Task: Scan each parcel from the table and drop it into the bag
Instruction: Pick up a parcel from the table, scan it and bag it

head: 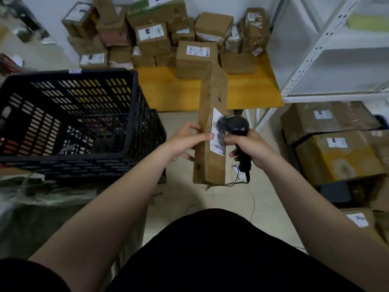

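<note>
A long brown parcel stands nearly upright in mid-air at the centre of the view, over the floor and in front of the yellow surface at 12 o'clock. The left hand grips its left edge, with the thumb laid across the front face and touching the white label. The right hand is wrapped round the handle of a black scanner. The scanner's head is just beside the label, at the parcel's right edge.

Many more boxes are stacked on the surface against the wall. A black slotted crate sits at 9 o'clock, well apart from the parcel. A white shelf unit stands at 2 o'clock, and further cartons are piled on the floor at 3 o'clock.
</note>
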